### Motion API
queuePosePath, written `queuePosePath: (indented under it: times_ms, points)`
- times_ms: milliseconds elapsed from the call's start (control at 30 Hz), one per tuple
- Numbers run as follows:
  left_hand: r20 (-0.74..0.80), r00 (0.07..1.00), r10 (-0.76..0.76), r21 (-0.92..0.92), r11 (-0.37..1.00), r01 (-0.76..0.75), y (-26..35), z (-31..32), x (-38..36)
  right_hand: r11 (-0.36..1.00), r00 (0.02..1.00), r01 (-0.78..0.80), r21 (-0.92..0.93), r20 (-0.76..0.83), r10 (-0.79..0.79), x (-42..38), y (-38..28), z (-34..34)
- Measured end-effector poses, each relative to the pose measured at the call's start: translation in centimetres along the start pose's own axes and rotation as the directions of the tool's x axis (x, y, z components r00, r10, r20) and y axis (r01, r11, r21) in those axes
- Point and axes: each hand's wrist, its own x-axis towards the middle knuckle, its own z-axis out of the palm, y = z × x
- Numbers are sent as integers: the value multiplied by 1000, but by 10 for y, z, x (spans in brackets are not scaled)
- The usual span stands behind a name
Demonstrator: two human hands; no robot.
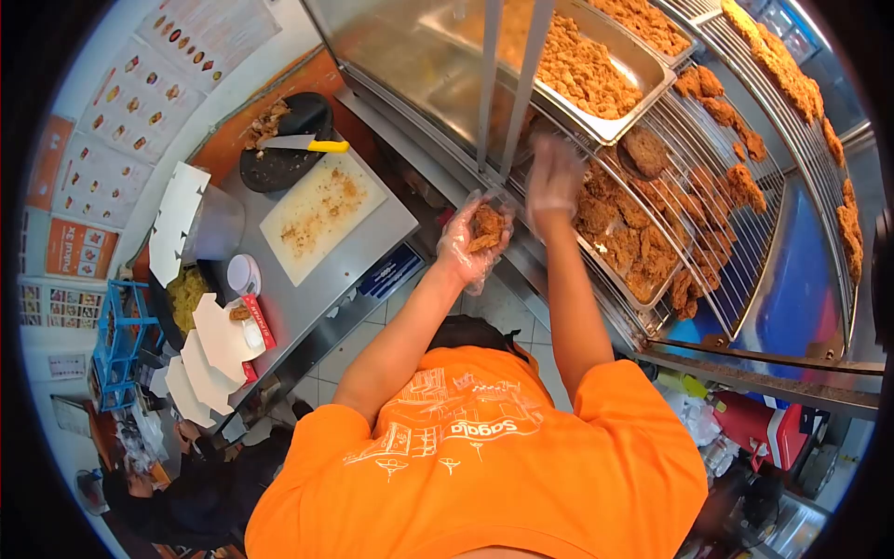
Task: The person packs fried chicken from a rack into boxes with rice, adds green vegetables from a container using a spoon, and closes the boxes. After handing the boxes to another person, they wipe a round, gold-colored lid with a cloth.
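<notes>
Resting in my left hand [456,244], which wears a clear plastic glove, is a piece of fried chicken [486,229] with the fingers curled around it. My right hand [556,175], also gloved, is raised at the opening of the display case, close to the wire rack. Motion smears its fingers, and I cannot tell whether it holds anything. Just right of it, a tray of fried chicken pieces [626,228] sits under the wire rack [736,252]. Beyond lies a metal pan [610,126] of small fried chicken bits.
On the left counter, a crumb-covered cutting board [296,244] lies beside a yellow-handled knife [326,146] on a dark pan. Open cardboard boxes [209,363] stand nearer. The display case's metal frame [521,93] rises ahead. A person in dark clothes [200,494] is at lower left.
</notes>
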Motion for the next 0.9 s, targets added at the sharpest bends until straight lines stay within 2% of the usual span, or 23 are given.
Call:
queuePosePath:
  times_ms: [33,67,133,200,233,300,367,433,500,600,667,733,800,833,900]
  points:
    - [4,1000,17,1,1000,-17,6,2,-5,992,979,14,-124,-202,-39,18,-2,4]
    - [23,1000,20,10,1000,-20,10,2,-11,993,979,31,-111,-196,-53,20,-3,11]
    - [29,998,61,3,998,-61,15,-4,-29,998,967,32,-63,-251,-46,72,1,41]
    - [111,994,25,-27,999,-22,24,-14,-47,998,956,62,16,-289,-55,82,-1,54]
    - [187,982,27,0,1000,-27,30,-28,-54,993,954,89,75,-294,-63,83,0,54]
    - [195,976,99,-23,995,-96,37,-55,-88,957,958,166,237,-271,-99,87,-1,60]
    - [61,971,232,-44,972,-230,45,-75,-139,887,965,224,404,-220,-143,96,21,55]
    - [5,929,369,-171,916,-363,54,-120,-175,815,970,239,528,-170,-175,43,51,16]
    - [5,880,475,-262,850,-457,53,-168,-212,776,978,210,595,-138,-159,47,87,13]
    - [-296,748,595,-284,692,-663,54,-216,-264,751,987,149,643,-137,-78,87,153,17]
    - [-394,618,680,-177,604,-777,57,-245,-293,744,989,111,659,-146,-18,122,190,20]
    - [-512,463,723,-40,519,-854,70,-283,-321,743,988,71,666,-152,42,156,220,22]
    - [-584,201,787,222,393,-892,85,-275,-357,736,982,34,676,-160,102,184,240,29]
    - [-583,89,808,455,415,-788,99,-277,-378,732,978,13,681,-161,132,193,249,31]
    - [-517,-130,846,803,426,-416,131,-273,-416,726,965,-31,688,-169,201,195,259,29]
